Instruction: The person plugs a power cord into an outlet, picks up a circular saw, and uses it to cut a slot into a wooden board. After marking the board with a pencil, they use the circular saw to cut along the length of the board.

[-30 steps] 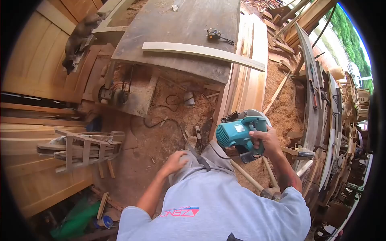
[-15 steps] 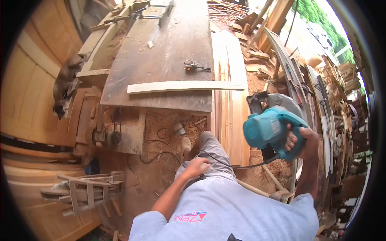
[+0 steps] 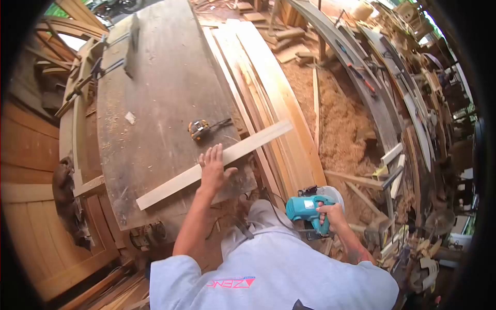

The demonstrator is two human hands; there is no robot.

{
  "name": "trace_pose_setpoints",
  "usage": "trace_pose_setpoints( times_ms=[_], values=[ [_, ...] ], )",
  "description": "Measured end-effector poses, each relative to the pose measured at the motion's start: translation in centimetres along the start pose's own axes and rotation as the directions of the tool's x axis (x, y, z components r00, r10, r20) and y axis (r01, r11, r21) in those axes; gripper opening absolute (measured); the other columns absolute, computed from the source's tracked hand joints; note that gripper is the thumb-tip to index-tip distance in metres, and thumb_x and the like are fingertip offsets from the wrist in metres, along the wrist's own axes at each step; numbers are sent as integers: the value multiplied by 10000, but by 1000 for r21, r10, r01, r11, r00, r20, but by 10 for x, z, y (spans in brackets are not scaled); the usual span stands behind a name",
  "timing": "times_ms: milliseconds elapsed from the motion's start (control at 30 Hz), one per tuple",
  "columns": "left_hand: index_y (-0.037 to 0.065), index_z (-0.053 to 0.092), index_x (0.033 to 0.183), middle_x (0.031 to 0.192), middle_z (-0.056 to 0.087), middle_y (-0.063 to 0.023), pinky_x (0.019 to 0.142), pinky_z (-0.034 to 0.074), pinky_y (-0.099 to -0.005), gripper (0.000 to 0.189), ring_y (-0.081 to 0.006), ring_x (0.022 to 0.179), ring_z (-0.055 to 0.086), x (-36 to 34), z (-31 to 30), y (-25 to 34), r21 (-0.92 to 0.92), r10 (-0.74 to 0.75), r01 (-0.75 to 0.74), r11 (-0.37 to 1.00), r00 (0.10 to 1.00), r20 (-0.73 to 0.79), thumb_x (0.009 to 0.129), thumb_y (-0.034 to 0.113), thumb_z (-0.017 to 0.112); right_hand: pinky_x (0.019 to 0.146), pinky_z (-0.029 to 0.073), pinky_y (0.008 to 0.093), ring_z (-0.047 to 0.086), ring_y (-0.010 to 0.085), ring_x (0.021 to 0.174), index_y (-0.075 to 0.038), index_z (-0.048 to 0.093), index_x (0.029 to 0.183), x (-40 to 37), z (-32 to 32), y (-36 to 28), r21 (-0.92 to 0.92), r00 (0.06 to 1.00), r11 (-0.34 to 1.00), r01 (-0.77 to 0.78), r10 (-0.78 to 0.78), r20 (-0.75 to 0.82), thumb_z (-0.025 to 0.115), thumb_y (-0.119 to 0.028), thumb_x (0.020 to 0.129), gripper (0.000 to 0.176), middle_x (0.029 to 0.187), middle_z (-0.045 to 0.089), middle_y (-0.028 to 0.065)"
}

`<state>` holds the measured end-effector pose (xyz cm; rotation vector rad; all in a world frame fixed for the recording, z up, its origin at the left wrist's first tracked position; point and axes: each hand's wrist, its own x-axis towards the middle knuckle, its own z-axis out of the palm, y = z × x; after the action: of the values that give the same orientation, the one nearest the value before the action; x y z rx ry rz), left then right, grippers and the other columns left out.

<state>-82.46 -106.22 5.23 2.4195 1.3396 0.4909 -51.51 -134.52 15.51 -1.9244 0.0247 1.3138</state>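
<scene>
A pale strip of wood point(image 3: 243, 148) lies slantwise across the worktable point(image 3: 160, 98), its right end sticking out past the table's edge. My left hand point(image 3: 212, 168) rests on the strip near its middle, fingers stretched out and apart. Low on the right, my right hand point(image 3: 331, 213) is wrapped round the handle of a teal circular saw point(image 3: 305, 207). The saw is held off the table, close to my right leg, and apart from the strip. Just beyond my left hand sits a tape measure point(image 3: 198, 129) with a dark strap.
Long planks point(image 3: 268, 88) are stacked along the table's right side. Clamps point(image 3: 116, 66) sit at the table's far left. Sawdust point(image 3: 343, 124) and offcuts cover the ground at right. A dark animal point(image 3: 67, 201) lies at left. Carved wooden doors point(image 3: 31, 222) stand there too.
My left hand has moved from my lap onto the wood strip. My right hand has brought the saw lower and closer to my body. The view has turned, and the strip now appears tilted.
</scene>
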Motion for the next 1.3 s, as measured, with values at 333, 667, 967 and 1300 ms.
trace_pose_setpoints(
  times_ms=[333, 667, 967, 1300],
  values=[
    [54, 550, 1322, 1296, 557, -129, 1057, 374, -447, 640, -334, 1229, 497, -30, -27, -62, -134, 118, -91, 987, 970, 213, 762, 225, 809, 538, 468, 318, 571, 131, 553, 25, 658, 960, -66, 24, -45, -376, 981, 906, 194, -183, 66, 735, -41, 723, 258, 728, 650, 77],
    [80, 558, 1340, 1303, 562, -120, 1067, 377, -450, 651, -327, 1235, 494, -47, -47, -94, -206, 222, -172, 963, 942, 253, 762, 240, 810, 599, 529, 371, 665, 347, 661, -33, 681, 930, -126, 100, -132, -638, 676, 229, 735, -325, 661, 730, -34, 695, 240, 767, 671, 147],
    [53, 620, 1267, 1186, 603, -105, 997, 412, -426, 755, -292, 1105, 559, -42, -43, -92, -239, 302, -268, 933, 946, 119, 734, 561, 786, 618, 555, 486, 671, 391, 695, -96, 653, 953, -94, 169, -123, -663, 666, 68, 745, -47, 744, 698, -87, 654, 302, 744, 688, 149],
    [73, 631, 1201, 1110, 593, -104, 899, 436, -413, 793, -288, 1013, 559, -23, -33, -66, -238, 324, -272, 933, 921, 218, 678, 650, 778, 593, 556, 503, 692, 379, 664, -43, 607, 889, -91, 186, -133, -694, 697, -82, 715, 163, 699, 694, -128, 659, 261, 717, 672, 159]
  ],
)
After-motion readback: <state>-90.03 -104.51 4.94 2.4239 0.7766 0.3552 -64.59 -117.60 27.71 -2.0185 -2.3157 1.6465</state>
